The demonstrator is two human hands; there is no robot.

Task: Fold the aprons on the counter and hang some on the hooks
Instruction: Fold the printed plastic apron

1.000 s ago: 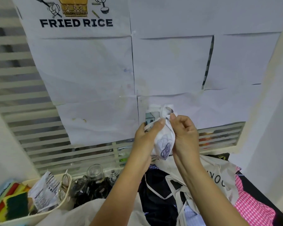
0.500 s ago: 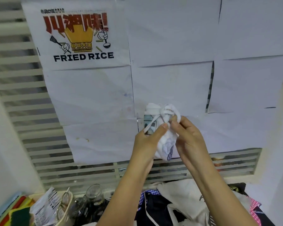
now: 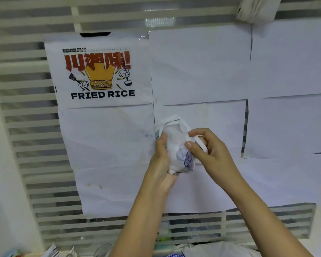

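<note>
Apron: small white apron (image 3: pixel 171 143), balled up with a purplish print on it, held up mid-frame in front of the paper sheets (image 3: pixel 202 67), well above the counter stuff at the bottom edge.
Strap: white strap (image 3: pixel 171 121) wound round the top of the bundle and trailing off to the right.
Left hand: left hand (image 3: pixel 161 162) grips the bundle from the left and underneath, with the fingers tucked behind it.
Right hand: right hand (image 3: pixel 208 152) has its thumb pressed on the printed patch, fingers curled, and the strap runs across them.
Wall contact: it's kinda blurry, so I can't tell if the bundle touches the paper behind it.
What changed: the view has tipped up since half a second ago. The FRIED RICE poster (image 3: pixel 100 75) now sits lower in the upper left. The glass jars (image 3: pixel 102 250) and the fabric pile (image 3: pixel 220 249) have nearly slid out at the bottom. A cloth (image 3: pixel 258 10) has shown up in the upper right corner.
Hands vs before: the right hand was pinching at the top of the bundle and is now down its right side.
</note>
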